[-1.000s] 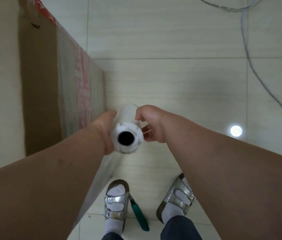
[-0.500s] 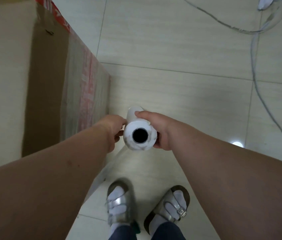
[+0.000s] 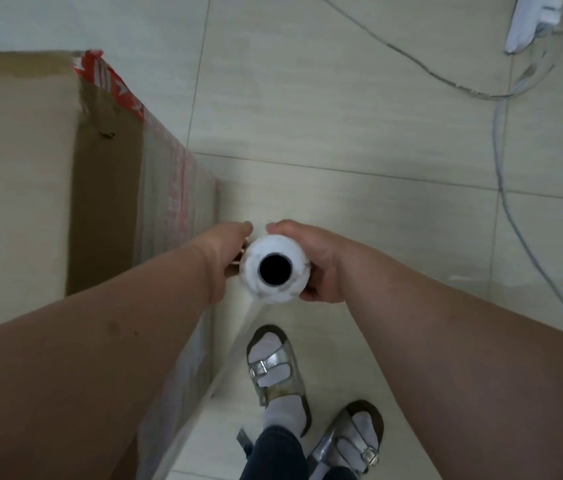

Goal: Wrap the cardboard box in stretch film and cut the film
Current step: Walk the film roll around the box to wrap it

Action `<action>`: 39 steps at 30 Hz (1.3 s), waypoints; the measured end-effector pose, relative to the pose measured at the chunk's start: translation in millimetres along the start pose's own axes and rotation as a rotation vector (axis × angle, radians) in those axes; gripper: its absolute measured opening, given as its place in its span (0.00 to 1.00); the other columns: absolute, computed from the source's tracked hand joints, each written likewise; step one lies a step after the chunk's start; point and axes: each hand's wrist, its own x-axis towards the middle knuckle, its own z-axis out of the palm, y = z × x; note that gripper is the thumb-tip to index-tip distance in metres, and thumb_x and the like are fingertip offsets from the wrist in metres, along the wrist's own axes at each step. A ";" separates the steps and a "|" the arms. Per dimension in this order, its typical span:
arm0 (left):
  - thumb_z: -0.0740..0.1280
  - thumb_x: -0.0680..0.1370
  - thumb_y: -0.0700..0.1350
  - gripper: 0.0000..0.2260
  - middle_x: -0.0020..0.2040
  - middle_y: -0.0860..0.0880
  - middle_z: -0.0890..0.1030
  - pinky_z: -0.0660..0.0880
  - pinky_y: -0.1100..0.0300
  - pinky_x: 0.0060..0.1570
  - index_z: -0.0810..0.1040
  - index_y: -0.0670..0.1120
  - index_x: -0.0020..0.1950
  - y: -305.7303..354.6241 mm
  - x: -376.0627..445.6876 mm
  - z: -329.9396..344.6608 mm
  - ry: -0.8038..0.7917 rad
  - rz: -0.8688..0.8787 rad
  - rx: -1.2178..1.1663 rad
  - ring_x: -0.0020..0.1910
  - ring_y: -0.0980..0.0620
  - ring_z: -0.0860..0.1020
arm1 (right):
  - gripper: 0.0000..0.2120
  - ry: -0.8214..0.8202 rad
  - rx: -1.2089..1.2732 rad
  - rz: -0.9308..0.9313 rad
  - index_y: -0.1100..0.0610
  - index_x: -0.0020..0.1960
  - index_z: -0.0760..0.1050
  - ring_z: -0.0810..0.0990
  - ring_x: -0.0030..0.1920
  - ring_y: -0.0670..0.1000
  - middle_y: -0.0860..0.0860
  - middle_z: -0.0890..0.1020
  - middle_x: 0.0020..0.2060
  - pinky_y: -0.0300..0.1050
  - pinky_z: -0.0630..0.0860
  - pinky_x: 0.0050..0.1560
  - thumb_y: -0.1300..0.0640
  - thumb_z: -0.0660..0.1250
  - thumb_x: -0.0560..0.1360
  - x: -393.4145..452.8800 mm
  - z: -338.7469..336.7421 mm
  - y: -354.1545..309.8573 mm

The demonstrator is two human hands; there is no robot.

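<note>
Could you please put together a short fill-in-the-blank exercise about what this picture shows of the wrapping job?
1. The left hand and the right hand both grip the roll of stretch film, which is seen end-on with its hollow ____ facing the camera.
2. The cardboard box stands to the person's ____.
3. The tape on the box's top far corner is ____ and white.
4. Grey cables lie on the tiled ____.

Missing words: core; left; red; floor
</note>
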 end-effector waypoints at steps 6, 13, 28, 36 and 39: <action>0.64 0.78 0.38 0.07 0.37 0.46 0.76 0.74 0.59 0.39 0.74 0.43 0.39 43.7 16.9 -29.0 0.073 0.077 -0.045 0.35 0.51 0.74 | 0.10 0.109 0.030 -0.063 0.54 0.45 0.75 0.76 0.37 0.55 0.54 0.79 0.41 0.45 0.72 0.39 0.48 0.62 0.70 8.3 6.2 -45.8; 0.62 0.79 0.52 0.17 0.39 0.47 0.72 0.72 0.60 0.28 0.75 0.44 0.64 48.0 20.1 -34.0 -0.135 -0.147 -0.027 0.30 0.51 0.74 | 0.26 0.118 -0.182 -0.003 0.52 0.56 0.79 0.82 0.53 0.54 0.51 0.84 0.52 0.48 0.78 0.56 0.32 0.66 0.70 17.4 17.8 -82.7; 0.68 0.73 0.57 0.20 0.54 0.46 0.83 0.75 0.50 0.61 0.79 0.42 0.56 140.5 37.7 -39.6 0.193 0.035 -0.199 0.52 0.46 0.81 | 0.10 0.063 -0.263 -0.029 0.57 0.46 0.74 0.75 0.38 0.57 0.55 0.76 0.45 0.45 0.71 0.39 0.53 0.59 0.70 21.1 2.9 -170.8; 0.66 0.77 0.41 0.03 0.40 0.43 0.77 0.75 0.70 0.38 0.76 0.44 0.49 130.6 29.2 -30.8 -0.037 -0.245 -0.397 0.34 0.60 0.81 | 0.21 -0.002 -0.465 0.022 0.55 0.46 0.75 0.77 0.42 0.53 0.53 0.80 0.44 0.45 0.71 0.44 0.35 0.62 0.74 16.8 2.5 -196.3; 0.64 0.77 0.49 0.13 0.45 0.45 0.81 0.77 0.59 0.50 0.78 0.45 0.58 141.6 26.8 -24.4 0.054 -0.244 -0.392 0.43 0.50 0.82 | 0.18 -0.050 -0.383 0.026 0.51 0.47 0.77 0.79 0.41 0.49 0.48 0.81 0.41 0.40 0.75 0.39 0.36 0.68 0.72 19.7 1.4 -203.3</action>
